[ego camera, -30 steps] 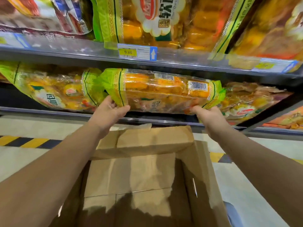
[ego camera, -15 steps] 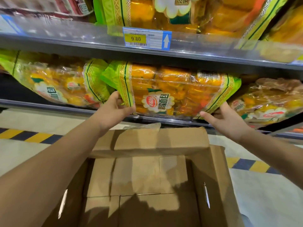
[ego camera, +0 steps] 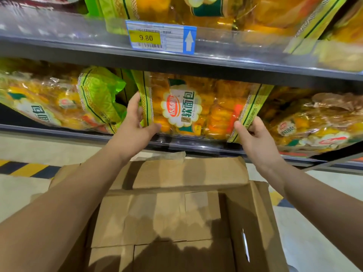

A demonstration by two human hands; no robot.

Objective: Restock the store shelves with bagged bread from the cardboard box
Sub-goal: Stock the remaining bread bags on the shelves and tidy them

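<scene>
Left hand (ego camera: 135, 124) and right hand (ego camera: 255, 134) are gripping the bread bag (ego camera: 196, 107) between them; should be sliding it in level (label outward).

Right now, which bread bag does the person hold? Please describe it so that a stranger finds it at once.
Find the yellow 9.80 price tag on the upper shelf edge; the bread bag stands below it, on the lower shelf. Unlike the neighbouring bags lying tilted on either side, it faces front, with the left hand and right hand gripping its green ends.
</scene>
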